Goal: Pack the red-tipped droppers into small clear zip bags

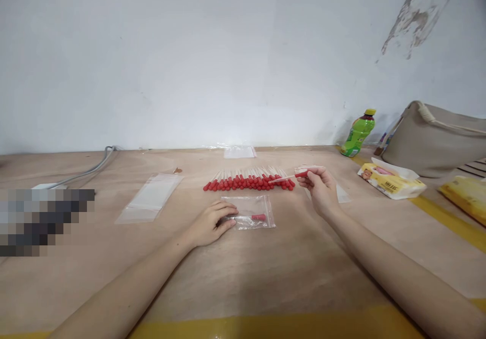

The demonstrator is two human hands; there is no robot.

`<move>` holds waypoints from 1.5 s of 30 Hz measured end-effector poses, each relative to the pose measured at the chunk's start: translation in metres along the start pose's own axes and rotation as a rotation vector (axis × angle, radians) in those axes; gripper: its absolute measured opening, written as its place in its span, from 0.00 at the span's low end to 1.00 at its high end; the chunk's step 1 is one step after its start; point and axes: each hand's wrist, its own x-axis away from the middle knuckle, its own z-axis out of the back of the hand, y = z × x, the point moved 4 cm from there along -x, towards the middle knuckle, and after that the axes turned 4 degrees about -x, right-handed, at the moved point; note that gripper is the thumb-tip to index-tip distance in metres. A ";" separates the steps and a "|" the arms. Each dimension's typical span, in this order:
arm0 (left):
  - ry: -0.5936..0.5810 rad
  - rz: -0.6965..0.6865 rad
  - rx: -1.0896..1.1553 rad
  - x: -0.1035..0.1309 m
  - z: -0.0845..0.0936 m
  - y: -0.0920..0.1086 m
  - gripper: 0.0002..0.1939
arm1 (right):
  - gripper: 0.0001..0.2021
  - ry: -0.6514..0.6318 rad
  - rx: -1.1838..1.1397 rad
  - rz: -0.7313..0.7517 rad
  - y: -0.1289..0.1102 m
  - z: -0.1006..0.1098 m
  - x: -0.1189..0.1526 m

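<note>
My left hand (212, 222) rests on the table with its thumb and fingers closed on the left end of a clear zip bag (246, 205). Inside that bag lies a stick with a red end (258, 217); its thin part runs toward my fingers. Raised a little at the right, my right hand (322, 191) pinches the red end of another pale stick (283, 178), whose thin tip points left. Just behind the zip bag is a wide row of red-ended sticks (248, 182), red ends toward me and pale shafts toward the wall.
Flat clear bags (152, 197) lie at the left, another bag (240, 152) by the wall, and one (342, 193) beside my right hand. At the right are a green bottle (357, 135), a tissue pack (393, 179) and a grey handbag (436, 141). A cable (100, 162) runs at the left.
</note>
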 end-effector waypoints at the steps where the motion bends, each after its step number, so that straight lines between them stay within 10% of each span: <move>1: 0.006 0.003 -0.004 0.000 0.000 0.000 0.13 | 0.10 0.012 -0.013 -0.049 0.002 0.007 0.003; 13: 0.014 0.023 -0.026 0.001 0.001 0.002 0.13 | 0.09 -0.080 -0.079 -0.375 0.032 0.000 0.034; 17: 0.004 0.039 -0.033 0.001 0.001 0.002 0.16 | 0.12 -0.297 0.005 -0.425 0.034 -0.013 0.046; 30: 0.002 0.006 -0.015 -0.001 0.001 0.003 0.16 | 0.05 -0.735 0.627 0.010 0.032 -0.050 0.048; 38: 0.006 -0.008 -0.016 -0.001 -0.001 0.000 0.15 | 0.09 -0.699 0.710 0.183 0.035 -0.055 0.045; 45: -0.009 0.000 0.018 -0.002 0.000 -0.001 0.15 | 0.10 -0.398 1.141 0.536 0.005 -0.047 0.005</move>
